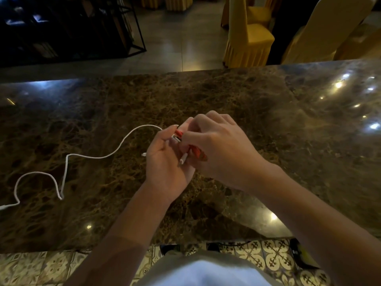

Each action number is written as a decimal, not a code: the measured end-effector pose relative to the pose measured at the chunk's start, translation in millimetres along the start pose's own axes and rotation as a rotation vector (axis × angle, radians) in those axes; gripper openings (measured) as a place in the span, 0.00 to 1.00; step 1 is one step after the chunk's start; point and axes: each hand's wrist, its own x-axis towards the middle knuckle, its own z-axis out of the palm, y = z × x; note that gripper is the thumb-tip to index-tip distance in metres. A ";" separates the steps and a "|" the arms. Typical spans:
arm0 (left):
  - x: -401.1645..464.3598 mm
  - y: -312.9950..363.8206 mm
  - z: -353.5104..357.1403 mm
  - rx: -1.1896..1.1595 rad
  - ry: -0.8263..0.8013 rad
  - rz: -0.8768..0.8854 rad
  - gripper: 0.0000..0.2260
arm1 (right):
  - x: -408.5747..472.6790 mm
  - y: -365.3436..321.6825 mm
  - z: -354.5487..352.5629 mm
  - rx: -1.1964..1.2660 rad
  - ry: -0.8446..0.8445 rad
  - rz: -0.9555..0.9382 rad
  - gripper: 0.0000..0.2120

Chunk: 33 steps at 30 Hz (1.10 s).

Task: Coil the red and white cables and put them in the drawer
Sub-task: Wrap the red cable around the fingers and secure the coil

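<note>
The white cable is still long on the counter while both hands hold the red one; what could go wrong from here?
1. The white cable trails past the counter's left edge; its hanging end may pull it off.
2. The left hand and right hand crowd the small red cable bundle, so its loops could spring open.
3. White plugs lie against the red cable and may tangle.

left hand [165, 159]: palm up, fingers curled, meeting the right hand mid-scene
right hand [216, 145]: knuckles up, laid over the left's fingertips, pinching down
forearms: both bare, angling in from the near edge
</note>
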 end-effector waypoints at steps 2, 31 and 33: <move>0.4 2.7 -3.6 -0.091 -0.056 -0.026 0.25 | 0.2 0.3 3.8 -0.031 0.065 -0.079 0.07; -14.5 9.2 23.3 -0.034 -0.231 0.088 0.37 | -9.8 5.4 -8.9 0.256 0.208 0.389 0.12; -13.9 10.9 23.9 -0.062 -0.202 0.078 0.35 | -12.5 6.2 -7.4 0.325 0.237 0.354 0.10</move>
